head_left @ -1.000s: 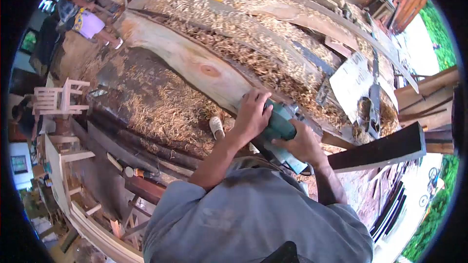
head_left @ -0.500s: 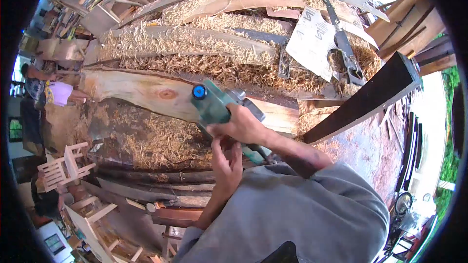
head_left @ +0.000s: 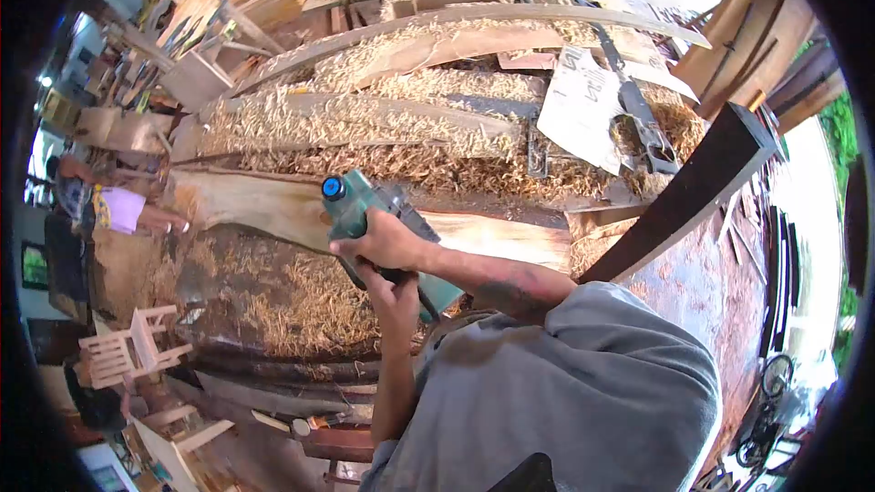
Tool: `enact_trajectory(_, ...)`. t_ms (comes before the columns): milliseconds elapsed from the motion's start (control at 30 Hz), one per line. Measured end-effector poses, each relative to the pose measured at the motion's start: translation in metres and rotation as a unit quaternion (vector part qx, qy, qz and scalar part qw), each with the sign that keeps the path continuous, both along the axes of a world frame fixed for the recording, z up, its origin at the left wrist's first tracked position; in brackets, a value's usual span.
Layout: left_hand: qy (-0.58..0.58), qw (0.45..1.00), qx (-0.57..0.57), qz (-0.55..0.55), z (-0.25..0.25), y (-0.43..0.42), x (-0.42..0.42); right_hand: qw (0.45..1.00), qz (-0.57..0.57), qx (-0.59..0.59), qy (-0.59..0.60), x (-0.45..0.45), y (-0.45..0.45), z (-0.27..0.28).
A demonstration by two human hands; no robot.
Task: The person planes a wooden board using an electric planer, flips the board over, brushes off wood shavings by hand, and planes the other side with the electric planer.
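Observation:
A green electric planer [head_left: 344,207] with a blue front knob rests over a long wooden board [head_left: 260,200] with pale grain. My right hand [head_left: 387,241] is wrapped around the planer's upper handle, thumb side toward the knob. Just below it, my left hand [head_left: 394,299] is closed against the planer's near side, its fingertips partly hidden by the right hand and the tool. A dark cord seems to leave the planer's rear, near my grey shirt. Curled wood shavings [head_left: 319,310] lie along the board's near side.
Shaving-covered planks [head_left: 365,114] lie beyond the board. A sheet with writing [head_left: 583,114] and a dark metal tool [head_left: 643,118] are on them. A dark beam [head_left: 684,191] juts up at right. A person [head_left: 118,205] is at far left, near a small wooden chair [head_left: 137,346].
The planer and both hands have moved left along the board, and the planer's angle has turned somewhat. My left hand has come closer in against the tool. The camera view has shifted slightly.

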State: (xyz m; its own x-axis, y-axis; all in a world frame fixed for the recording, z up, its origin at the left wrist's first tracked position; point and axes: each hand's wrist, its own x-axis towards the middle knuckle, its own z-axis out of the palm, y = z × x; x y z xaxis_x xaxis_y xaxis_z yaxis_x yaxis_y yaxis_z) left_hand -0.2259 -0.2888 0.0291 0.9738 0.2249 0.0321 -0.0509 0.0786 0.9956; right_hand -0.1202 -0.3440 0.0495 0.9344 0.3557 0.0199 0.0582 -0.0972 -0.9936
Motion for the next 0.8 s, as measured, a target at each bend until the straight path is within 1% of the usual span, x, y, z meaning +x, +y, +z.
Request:
enact_trajectory(33,0.003,0.998,0.065,0.002,0.002,0.001,0.002,1.000,0.000,-0.015,0.012,-0.001,-0.002,0.002)
enact_trajectory(67,0.007,0.992,0.130,0.003,0.002,0.001,0.003,1.000,-0.008,0.007,0.019,-0.003,-0.005,0.004)
enact_trajectory(100,0.010,0.992,0.127,-0.005,-0.002,0.001,0.003,1.000,-0.015,0.004,0.023,-0.004,-0.009,0.012)
enact_trajectory(167,0.024,0.969,0.246,0.018,-0.015,0.004,0.005,0.993,0.021,-0.095,0.072,-0.001,-0.013,0.020)
enact_trajectory(200,-0.012,0.962,0.274,0.014,-0.019,0.007,0.008,0.999,0.014,-0.030,0.020,0.001,-0.008,0.012)
enact_trajectory(233,-0.011,0.962,0.273,0.008,-0.021,0.008,0.009,0.999,0.009,-0.031,0.022,0.002,-0.009,0.004)
enact_trajectory(267,0.007,0.968,0.252,0.021,-0.023,0.008,0.009,0.997,0.038,-0.054,0.037,0.003,-0.010,-0.004)
enact_trajectory(300,0.025,0.972,0.231,0.034,-0.021,0.007,0.009,0.993,0.069,-0.077,0.052,0.004,-0.013,0.002)
enact_trajectory(333,0.044,0.976,0.210,0.049,-0.020,0.006,0.009,0.977,0.124,-0.132,0.114,0.007,-0.026,0.036)
enact_trajectory(367,0.046,0.975,0.210,0.047,-0.020,0.006,0.009,0.977,0.123,-0.131,0.117,0.008,-0.030,0.044)
enact_trajectory(400,0.089,0.984,0.147,0.052,-0.020,0.008,0.010,0.966,0.152,-0.154,0.143,0.009,-0.034,0.048)
enact_trajectory(433,0.111,0.986,0.116,0.054,-0.021,0.009,0.011,0.953,0.180,-0.177,0.169,0.009,-0.037,0.050)
enact_trajectory(467,0.132,0.986,0.085,0.057,-0.023,0.010,0.012,0.953,0.179,-0.176,0.170,0.006,-0.042,0.047)
enact_trajectory(533,0.013,0.999,-0.003,0.037,-0.026,0.012,0.019,0.976,0.119,-0.183,-0.017,-0.003,-0.058,0.043)
enact_trajectory(567,0.010,0.999,-0.001,0.044,-0.023,0.009,0.022,0.977,0.109,-0.181,-0.014,-0.003,-0.072,0.044)
enact_trajectory(600,0.048,0.996,-0.039,0.071,-0.003,0.000,0.030,0.978,0.102,-0.179,-0.011,-0.001,-0.091,0.048)
enact_trajectory(633,0.085,0.988,-0.078,0.099,0.014,-0.008,0.037,0.979,0.085,-0.177,-0.056,0.003,-0.112,0.044)
enact_trajectory(667,0.087,0.987,-0.083,0.106,0.024,-0.011,0.044,0.978,0.066,-0.172,-0.100,0.008,-0.132,0.040)
enact_trajectory(700,0.082,0.987,-0.080,0.117,0.026,-0.007,0.044,0.964,0.038,-0.254,-0.068,0.011,-0.149,0.052)
enact_trajectory(733,0.103,0.986,-0.072,0.109,0.028,-0.002,0.042,0.960,0.017,-0.278,-0.018,0.015,-0.170,0.060)
enact_trajectory(767,0.121,0.985,-0.067,0.103,0.029,0.002,0.042,0.959,-0.009,-0.263,-0.107,0.017,-0.194,0.037)
enact_trajectory(800,0.119,0.988,-0.024,0.097,0.043,0.011,0.040,0.947,-0.013,-0.307,-0.093,0.020,-0.210,0.055)
